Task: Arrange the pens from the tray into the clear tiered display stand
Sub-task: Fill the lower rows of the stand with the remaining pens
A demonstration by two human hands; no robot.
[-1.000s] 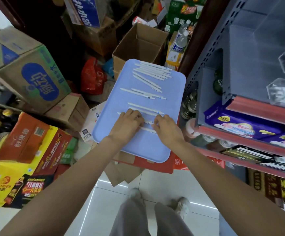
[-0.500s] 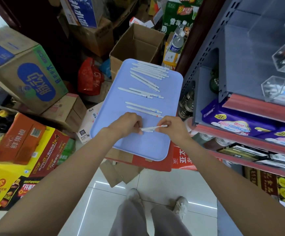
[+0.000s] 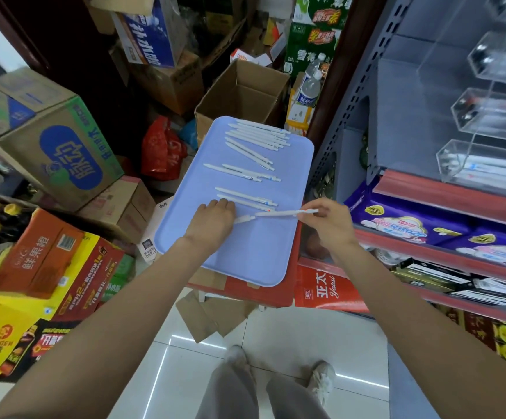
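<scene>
Pens (image 3: 257, 140) were still spread over most of the tray (image 3: 245, 255) at the frame's centre: a bunch at its far end, a few in the middle, two more just above the left hand (image 3: 212, 222). One pen (image 3: 285, 212) was pinched at its right end by the fingers of the right hand (image 3: 327, 222), lifted level over the tray's right edge. The left hand's fingers were curled on another pen (image 3: 244, 219), blurred, so it could not be told whether it was raised or flat. Some pens were seen lying in the lowest tier of the stand (image 3: 484, 158) at the right of the frame; the upper tiers looked empty apart from glints. The task was judged early, with most pens left to move.
</scene>
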